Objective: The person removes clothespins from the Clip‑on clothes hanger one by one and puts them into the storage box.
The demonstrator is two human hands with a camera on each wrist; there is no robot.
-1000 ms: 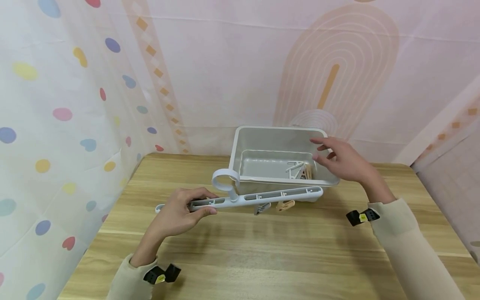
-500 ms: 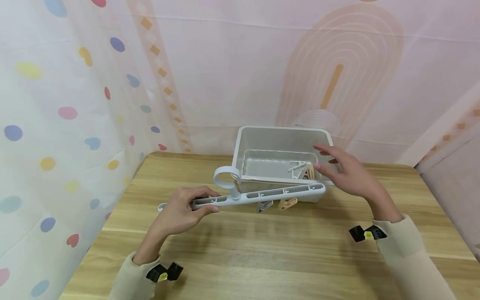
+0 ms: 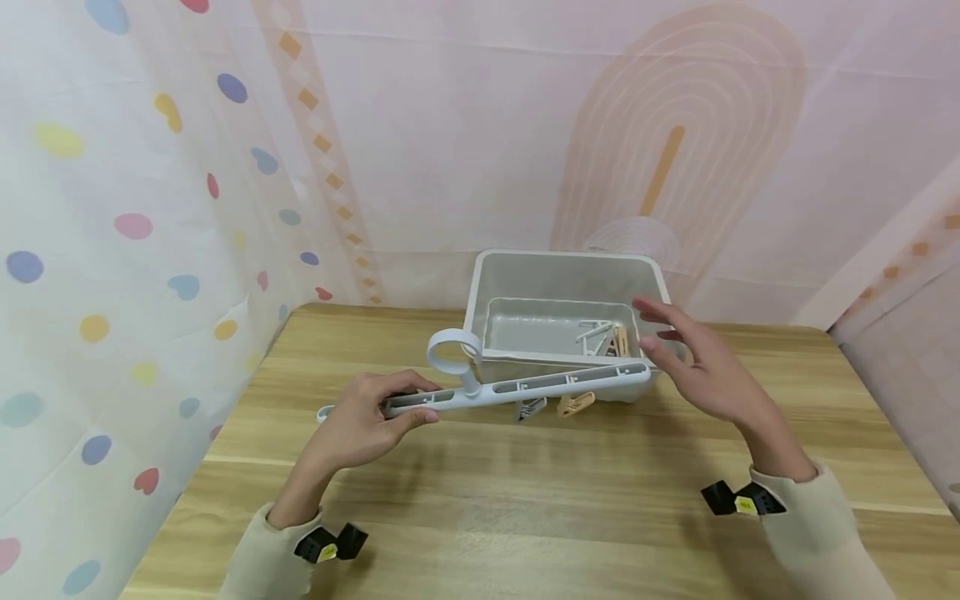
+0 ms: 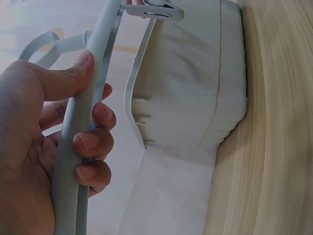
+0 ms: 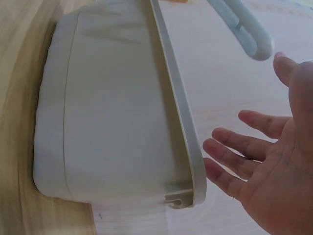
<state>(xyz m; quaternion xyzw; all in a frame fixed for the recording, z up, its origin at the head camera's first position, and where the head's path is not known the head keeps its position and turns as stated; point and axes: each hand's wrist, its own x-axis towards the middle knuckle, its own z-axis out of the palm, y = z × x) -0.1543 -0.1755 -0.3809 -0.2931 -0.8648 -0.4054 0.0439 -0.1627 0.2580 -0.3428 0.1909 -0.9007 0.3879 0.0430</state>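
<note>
My left hand (image 3: 367,423) grips one arm of a pale blue-white plastic clothes hanger (image 3: 558,387), thumb on the near side and fingers curled round the far side. The hanger's ring-shaped hook (image 3: 453,339) points up. Beneath the bar hang a grey clothespin (image 3: 531,409) and a tan clothespin (image 3: 576,405). Past the hanger's right end, my right hand (image 3: 701,367) hovers with its fingers spread and nothing in them. In the right wrist view the fingertips (image 5: 212,169) come right up to the bin's rim, and the thumb is near the hanger's rounded end (image 5: 259,46).
Behind the hanger stands a light grey plastic bin (image 3: 566,273) on the wooden table (image 3: 510,517). Several more clothespins (image 3: 607,337), white and tan, lie in its right part. A patterned cloth (image 3: 450,125) hangs along the back and left of the table.
My right hand has drawn back from over the bin's right side, toward me and slightly right. The left hand keeps hold of the hanger, almost unmoved.
</note>
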